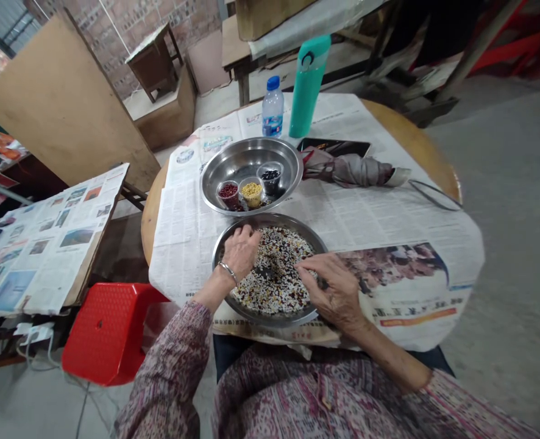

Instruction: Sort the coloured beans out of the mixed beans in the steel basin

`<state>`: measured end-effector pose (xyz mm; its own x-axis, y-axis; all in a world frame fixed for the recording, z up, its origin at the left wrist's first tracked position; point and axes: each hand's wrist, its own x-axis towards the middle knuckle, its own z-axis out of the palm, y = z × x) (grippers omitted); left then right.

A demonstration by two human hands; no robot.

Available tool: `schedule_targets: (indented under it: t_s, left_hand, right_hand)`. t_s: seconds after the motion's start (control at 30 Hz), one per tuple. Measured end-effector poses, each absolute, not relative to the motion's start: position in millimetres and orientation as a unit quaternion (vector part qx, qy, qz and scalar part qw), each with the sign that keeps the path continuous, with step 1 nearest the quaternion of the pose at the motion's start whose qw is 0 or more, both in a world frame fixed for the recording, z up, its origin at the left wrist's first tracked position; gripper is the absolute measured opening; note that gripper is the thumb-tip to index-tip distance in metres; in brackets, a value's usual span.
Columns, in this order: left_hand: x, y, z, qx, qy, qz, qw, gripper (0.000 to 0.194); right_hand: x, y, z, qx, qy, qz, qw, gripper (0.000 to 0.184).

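Lying in a steel plate (270,218), mixed beans and rice (279,292) are touched by the left hand (241,253) and the right hand (331,292), their fingers held together; whether anything is pinched cannot be told. The right hand is extended across the plate's right rim. The plate is set on newspaper (183,244) near the round table's (416,131) edge, its far rim just beside a steel basin (247,160) holding 3 small cups (252,192).

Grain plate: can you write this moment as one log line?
left hand: on mixed grains | right hand: fingers on grains | under: steel plate
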<state>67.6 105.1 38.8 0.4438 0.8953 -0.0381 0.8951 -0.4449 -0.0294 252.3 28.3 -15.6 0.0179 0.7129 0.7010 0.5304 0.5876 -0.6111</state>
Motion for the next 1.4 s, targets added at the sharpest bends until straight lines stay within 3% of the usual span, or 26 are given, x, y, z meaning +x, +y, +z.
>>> schedule_targets:
  t_s: [0.17,0.3,0.57,0.63,0.93,1.13,1.2,1.3,1.4]
  left_hand:
    - [58,68,42,-0.819,-0.571,0.044,-0.042,0.016]
    - [68,44,36,-0.854,-0.517,0.046,-0.041,0.014]
    - [93,44,26,-0.92,-0.389,-0.034,-0.025,0.039]
    - [93,54,24,-0.929,-0.37,-0.026,-0.018,0.037]
    - [54,72,39,-0.829,-0.558,-0.024,0.026,0.021]
    - [43,33,53,-0.803,-0.589,0.016,-0.086,0.07]
    - [47,25,51,-0.803,-0.578,0.024,-0.145,0.064]
    - [60,23,42,-0.81,-0.547,-0.017,-0.21,0.038]
    - [77,34,31,-0.816,-0.523,-0.077,-0.234,0.029]
  right_hand:
    - [251,29,-14,-0.451,-0.709,0.062,0.539,0.011]
    - [252,28,-15,-0.467,-0.695,0.082,0.54,0.017]
    - [254,26,-13,-0.444,-0.69,0.125,0.558,0.013]
    - [255,26,-12,-0.445,-0.689,0.128,0.557,0.014]
    - [255,27,-15,-0.454,-0.686,0.128,0.555,0.017]
    - [255,27,-16,-0.449,-0.686,0.122,0.559,0.017]
    - [255,27,-16,-0.45,-0.687,0.119,0.558,0.017]
    - [255,27,-16,-0.456,-0.688,0.116,0.552,0.018]
    - [255,26,-17,-0.455,-0.689,0.114,0.553,0.017]
